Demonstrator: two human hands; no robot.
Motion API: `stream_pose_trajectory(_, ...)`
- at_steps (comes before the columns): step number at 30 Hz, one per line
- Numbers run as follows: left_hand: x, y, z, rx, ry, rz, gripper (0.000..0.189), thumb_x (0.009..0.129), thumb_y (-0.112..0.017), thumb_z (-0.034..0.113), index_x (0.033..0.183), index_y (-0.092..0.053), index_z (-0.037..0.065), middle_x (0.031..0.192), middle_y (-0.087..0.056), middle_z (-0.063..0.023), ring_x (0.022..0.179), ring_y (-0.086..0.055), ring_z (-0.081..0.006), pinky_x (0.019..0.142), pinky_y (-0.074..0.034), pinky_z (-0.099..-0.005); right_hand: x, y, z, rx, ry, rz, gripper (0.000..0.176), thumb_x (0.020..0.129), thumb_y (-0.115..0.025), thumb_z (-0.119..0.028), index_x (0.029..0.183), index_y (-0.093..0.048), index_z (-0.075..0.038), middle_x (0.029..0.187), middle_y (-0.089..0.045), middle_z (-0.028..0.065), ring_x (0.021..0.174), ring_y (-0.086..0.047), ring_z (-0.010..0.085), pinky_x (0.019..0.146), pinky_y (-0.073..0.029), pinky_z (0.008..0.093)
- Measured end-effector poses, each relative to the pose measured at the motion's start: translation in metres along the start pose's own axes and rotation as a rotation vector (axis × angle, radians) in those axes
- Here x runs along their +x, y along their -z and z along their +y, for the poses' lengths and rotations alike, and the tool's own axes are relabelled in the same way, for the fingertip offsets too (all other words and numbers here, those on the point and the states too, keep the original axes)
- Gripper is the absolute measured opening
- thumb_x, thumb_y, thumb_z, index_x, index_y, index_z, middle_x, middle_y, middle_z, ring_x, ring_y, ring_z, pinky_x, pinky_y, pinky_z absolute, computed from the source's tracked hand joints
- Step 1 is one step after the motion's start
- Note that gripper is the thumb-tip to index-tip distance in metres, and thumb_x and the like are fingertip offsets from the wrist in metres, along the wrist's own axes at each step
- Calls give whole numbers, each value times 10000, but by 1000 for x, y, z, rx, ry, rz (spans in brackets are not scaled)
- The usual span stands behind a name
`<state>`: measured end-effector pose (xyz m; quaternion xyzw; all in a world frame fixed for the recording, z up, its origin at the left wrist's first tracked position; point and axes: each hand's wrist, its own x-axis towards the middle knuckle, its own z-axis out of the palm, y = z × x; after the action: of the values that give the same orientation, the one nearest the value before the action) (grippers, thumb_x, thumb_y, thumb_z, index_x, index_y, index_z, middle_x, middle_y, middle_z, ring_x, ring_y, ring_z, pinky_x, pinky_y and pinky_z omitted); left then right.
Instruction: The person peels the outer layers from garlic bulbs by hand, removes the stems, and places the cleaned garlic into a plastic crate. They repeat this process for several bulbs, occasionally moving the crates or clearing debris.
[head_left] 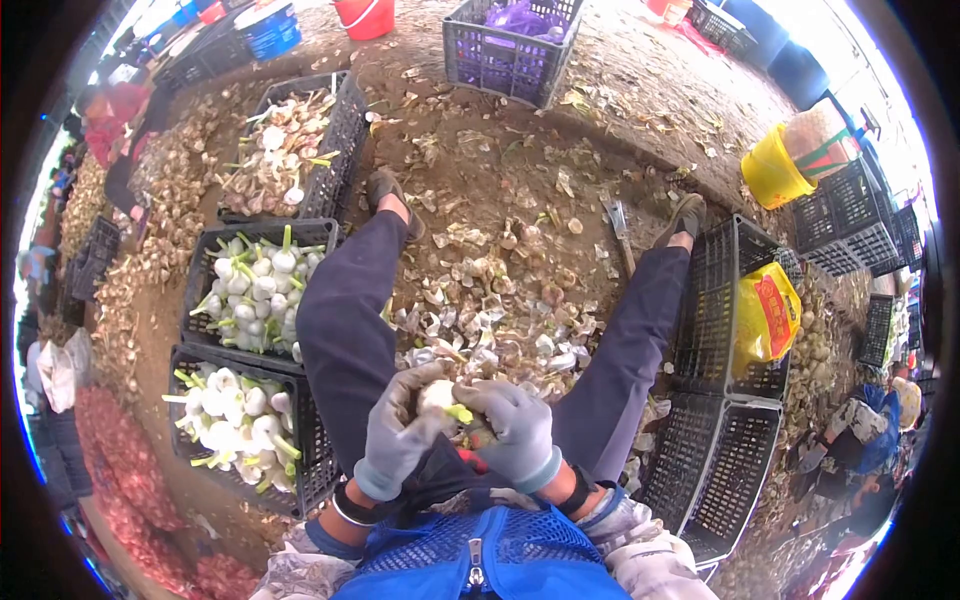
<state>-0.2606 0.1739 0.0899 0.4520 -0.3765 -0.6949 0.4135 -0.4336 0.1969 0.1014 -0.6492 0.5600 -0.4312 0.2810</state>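
I sit with my legs apart, both hands in grey gloves in front of my blue vest. My left hand [397, 432] and my right hand [512, 430] together grip one white garlic bulb [438, 397] with a short green stem. Just beyond my hands, between my legs, lies a heap of peeled garlic skins and trimmings [495, 318] on the dirt. Two black crates [318, 470] of cleaned white bulbs stand at my left leg.
A third crate [345, 125] of unpeeled garlic is farther left. Empty black crates [720, 470] and one holding a yellow bag [765, 315] stand on my right. A knife [620, 230] lies on the ground ahead. Other people sit at the left and right edges.
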Motion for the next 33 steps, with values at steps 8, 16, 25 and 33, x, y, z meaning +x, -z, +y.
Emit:
stream_pose_trajectory(8,-3,12,7,-43,-64,-260,692,777,-829,111,1358,-478,-27,1239,-594,-110,1166,-578,-193,1029,-463,-338,-3,-13,29,140,-305,142,266,745,-689,-32,1006,-688,-85,925,-694,118,822,-670,319,714,-544,391)
stream_pose_trajectory(16,4,1,-1,-77,-249,-72,709,767,-838,131,1364,-476,8,1277,-602,-125,1145,-610,-205,982,-509,-338,-19,-3,61,607,-301,-285,490,940,-619,-232,1369,-530,-14,1218,-633,152,1122,-607,209,950,-478,362)
stream_pose_trajectory(25,10,12,5,370,-316,-158,386,772,-758,-12,1151,-686,0,1215,-636,-137,1054,-629,-203,889,-515,-306,-16,7,18,784,-447,-259,558,935,-684,-241,1402,-505,7,1187,-650,131,1013,-636,172,883,-505,300)
stream_pose_trajectory(33,11,5,13,833,-697,-45,151,787,-760,48,922,-698,23,851,-661,-88,775,-643,-225,697,-518,-324,-4,17,6,270,-173,-244,515,869,-748,-265,1289,-600,-7,1100,-690,202,968,-692,301,856,-540,355)
